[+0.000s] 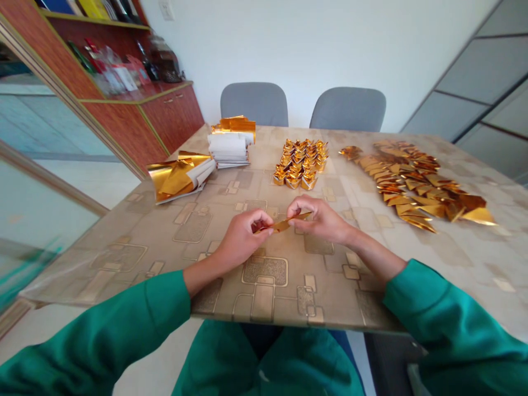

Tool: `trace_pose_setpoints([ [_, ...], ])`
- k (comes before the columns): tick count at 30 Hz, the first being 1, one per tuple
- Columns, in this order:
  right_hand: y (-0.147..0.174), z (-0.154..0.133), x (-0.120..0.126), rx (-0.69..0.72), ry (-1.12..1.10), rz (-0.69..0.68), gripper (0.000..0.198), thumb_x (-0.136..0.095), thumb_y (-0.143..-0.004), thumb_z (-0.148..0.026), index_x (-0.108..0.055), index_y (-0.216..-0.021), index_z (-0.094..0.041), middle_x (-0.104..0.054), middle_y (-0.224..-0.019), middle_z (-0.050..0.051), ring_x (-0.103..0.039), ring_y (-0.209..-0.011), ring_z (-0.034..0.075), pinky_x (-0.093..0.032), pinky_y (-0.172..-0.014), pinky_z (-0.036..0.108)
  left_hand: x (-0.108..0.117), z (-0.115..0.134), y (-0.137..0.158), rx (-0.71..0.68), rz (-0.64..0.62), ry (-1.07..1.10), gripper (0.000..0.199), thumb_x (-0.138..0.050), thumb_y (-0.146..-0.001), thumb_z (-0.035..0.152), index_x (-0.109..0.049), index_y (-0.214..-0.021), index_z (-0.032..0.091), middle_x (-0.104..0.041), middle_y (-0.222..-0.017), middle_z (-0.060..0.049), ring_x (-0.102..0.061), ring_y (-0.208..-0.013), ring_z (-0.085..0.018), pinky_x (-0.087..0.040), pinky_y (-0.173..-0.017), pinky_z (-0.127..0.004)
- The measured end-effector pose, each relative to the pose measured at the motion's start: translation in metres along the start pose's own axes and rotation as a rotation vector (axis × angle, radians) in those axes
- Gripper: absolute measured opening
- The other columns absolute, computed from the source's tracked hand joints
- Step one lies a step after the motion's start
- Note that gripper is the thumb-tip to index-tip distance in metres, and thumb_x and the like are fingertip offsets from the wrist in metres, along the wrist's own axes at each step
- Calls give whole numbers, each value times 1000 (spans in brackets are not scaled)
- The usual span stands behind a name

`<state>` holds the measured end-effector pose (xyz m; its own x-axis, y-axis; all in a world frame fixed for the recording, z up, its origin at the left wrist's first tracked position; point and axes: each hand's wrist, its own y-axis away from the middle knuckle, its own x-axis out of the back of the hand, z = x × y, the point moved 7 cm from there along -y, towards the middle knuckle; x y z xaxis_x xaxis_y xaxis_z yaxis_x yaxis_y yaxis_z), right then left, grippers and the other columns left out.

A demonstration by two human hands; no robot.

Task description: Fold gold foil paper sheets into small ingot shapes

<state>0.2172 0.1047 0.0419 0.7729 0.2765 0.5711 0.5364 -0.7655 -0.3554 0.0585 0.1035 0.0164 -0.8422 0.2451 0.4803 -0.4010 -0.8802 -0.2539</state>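
Observation:
Between my two hands, just above the patterned tablecloth, is a folded piece of gold foil paper [282, 225]. My left hand [246, 230] pinches its left end between thumb and fingers. At the other end, my right hand [317, 219] grips it the same way. The piece is narrow, with pointed ends partly covered by my fingers. Beyond my hands stand rows of finished-looking gold foil ingot shapes [300, 164]. Over to the right lies a spread of flat folded gold foil pieces [421, 184].
At the left of the table [165, 258] lie loose gold foil sheets [177, 176] beside a stack of white-backed paper [231, 148]. Two grey chairs [254, 103] stand against the far side. A wooden cabinet [173, 113] with bottles is at the back left.

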Motion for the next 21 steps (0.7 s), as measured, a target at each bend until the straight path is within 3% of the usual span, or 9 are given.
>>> trace_pose_setpoints([
  [4,9,-24,9,195,290,77,8,-61,-86,-16,-60,-79,-20,-63,-77,0,-55,-75,14,-38,-76,32,5,29,-2,-315,63,-236,9,-59,-82,10,-60,-75,16,-59,-73,0,-56,-70,-13,-42,-66,-25],
  [8,27,-28,3,272,523,59,13,-56,-91,-15,-60,-80,-20,-63,-78,1,-54,-80,16,-34,-79,34,-12,41,4,-597,-6,-536,19,-50,-92,10,-63,-79,16,-63,-82,-4,-55,-80,-16,-43,-73,-29],
  [12,41,-17,-15,305,664,-66,22,-48,-96,-15,-60,-78,-19,-61,-77,2,-49,-78,17,-32,-77,33,-34,31,9,-652,-193,-719,26,-45,-96,13,-65,-79,16,-63,-80,-4,-53,-77,-17,-43,-69,-28],
  [17,43,-14,-27,350,751,-240,25,-44,-100,-18,-62,-83,-19,-62,-80,3,-47,-79,17,-32,-81,32,-36,27,15,-628,-405,-639,22,-47,-97,19,-68,-93,15,-66,-90,-5,-59,-85,-16,-48,-80,-28],
  [21,42,-18,-26,329,744,-321,24,-43,-100,-19,-64,-90,-19,-65,-86,4,-50,-84,18,-34,-82,32,-30,29,24,-694,-412,-621,25,-44,-99,21,-69,-99,14,-69,-96,-6,-61,-91,-17,-50,-86,-30],
])
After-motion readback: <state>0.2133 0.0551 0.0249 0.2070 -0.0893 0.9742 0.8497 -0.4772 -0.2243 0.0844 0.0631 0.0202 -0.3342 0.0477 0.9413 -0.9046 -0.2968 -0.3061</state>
